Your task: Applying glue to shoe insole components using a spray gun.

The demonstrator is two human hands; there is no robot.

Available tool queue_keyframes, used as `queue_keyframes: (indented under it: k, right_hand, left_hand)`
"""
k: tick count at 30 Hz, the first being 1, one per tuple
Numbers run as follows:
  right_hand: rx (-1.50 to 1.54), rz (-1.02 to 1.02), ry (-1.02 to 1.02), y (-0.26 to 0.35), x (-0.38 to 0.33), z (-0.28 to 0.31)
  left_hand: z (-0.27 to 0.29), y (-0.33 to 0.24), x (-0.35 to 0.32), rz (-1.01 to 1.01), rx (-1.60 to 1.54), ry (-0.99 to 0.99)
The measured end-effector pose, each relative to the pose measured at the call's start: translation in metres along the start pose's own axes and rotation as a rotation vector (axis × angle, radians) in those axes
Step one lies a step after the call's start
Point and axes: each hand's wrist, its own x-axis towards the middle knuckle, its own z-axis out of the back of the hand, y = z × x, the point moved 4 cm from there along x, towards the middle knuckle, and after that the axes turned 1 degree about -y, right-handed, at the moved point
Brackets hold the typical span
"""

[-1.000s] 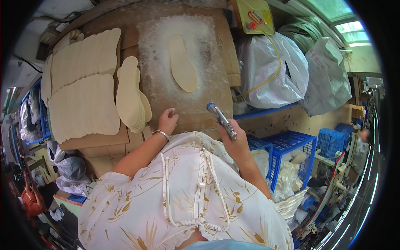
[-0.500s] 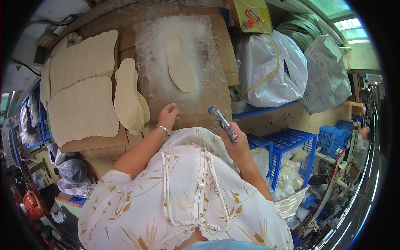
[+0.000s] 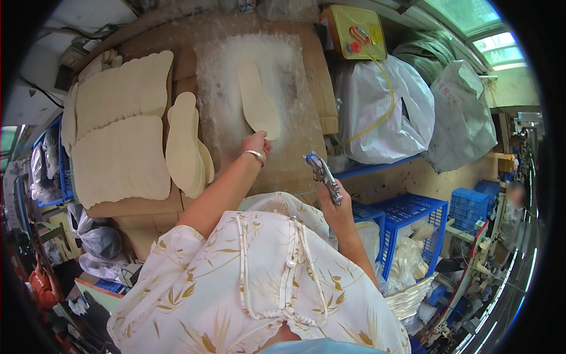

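Note:
A single cream insole [image 3: 257, 97] lies on the brown board, within a patch whitened by residue. At its near end my left hand [image 3: 256, 143] is closed, thumb and fingers pinching the edge. My right hand [image 3: 336, 206] is wrapped round a metal spray gun [image 3: 323, 174] with a blue-tinted nozzle end, held off to the right of the board and pointing away from me. Left of the whitened patch stands a small stack of insoles [image 3: 184, 147]. Further left, two overlapping rows of insoles [image 3: 121, 159] are fanned out on cardboard.
A yellow can [image 3: 354, 32] at the back right has a yellowish hose [image 3: 390, 88] running down from it over a large white plastic bag [image 3: 377, 112]. A grey sack [image 3: 460, 112] stands beside that. Blue crates [image 3: 415, 206] with plastic-wrapped things are at my right.
My left hand has reached forward and right to the insole's near end and taken hold of its edge. The spray gun stays in my right hand, slightly turned. The whole view has shifted a little.

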Motion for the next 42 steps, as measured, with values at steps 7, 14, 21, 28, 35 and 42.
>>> queue_keyframes:
  k: [7,14,21,28,35,42]
  right_hand:
    - [0.038,-0.009,-0.007,-0.006,0.016,-0.004]
    - [0.049,-0.072,0.021,-0.029,0.039,-0.02]
    - [0.064,-0.023,0.117,0.027,0.055,-0.07]
    - [0.006,-0.183,0.046,0.053,0.061,-0.114]
    - [-0.074,-0.254,-0.121,0.06,0.056,-0.138]
    - [-0.133,-0.271,-0.145,0.038,0.047,-0.136]
  left_hand:
    - [0.006,-0.029,-0.021,-0.187,0.031,0.082]
    - [0.071,-0.152,-0.123,-0.439,0.1,0.307]
    - [0.267,-0.294,-0.143,-0.801,0.339,-0.041]
    - [0.45,-0.413,-0.084,-0.988,0.2,-0.338]
    - [0.555,-0.485,-0.01,-0.905,0.244,-0.445]
    - [0.62,-0.498,0.028,-0.834,0.2,-0.466]
